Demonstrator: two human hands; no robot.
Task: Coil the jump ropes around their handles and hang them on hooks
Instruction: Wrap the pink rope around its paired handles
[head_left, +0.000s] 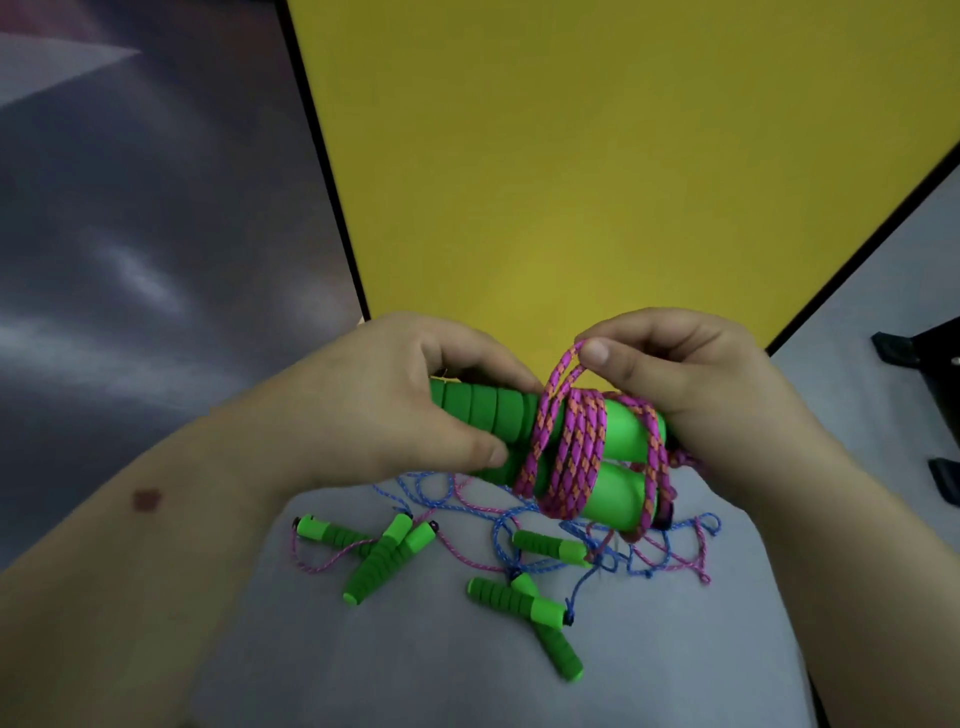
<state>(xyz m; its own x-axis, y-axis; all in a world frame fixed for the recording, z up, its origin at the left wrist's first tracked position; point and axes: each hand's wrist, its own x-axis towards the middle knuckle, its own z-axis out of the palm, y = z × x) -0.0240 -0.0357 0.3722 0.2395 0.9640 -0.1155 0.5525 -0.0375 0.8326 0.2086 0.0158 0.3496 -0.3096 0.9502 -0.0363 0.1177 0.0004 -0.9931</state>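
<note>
Two green handles (519, 436) are gripped side by side by the left hand (395, 400), above the grey surface (363, 649). Pink rope (576, 457) is coiled around them; a loop is pinched by the right hand (675, 374) just above the handles. Loose ropes and handles (519, 561) are scattered below.

We record one view only, a wide-angle camera worn on the head, facing forward and steeply down. It sits close above the left hand (395, 400) and right hand (685, 379), which fill the middle of the frame. Below the hands lies the grey surface (415, 675); beyond them, the yellow panel (571, 182). Edges bow from lens distortion.
</note>
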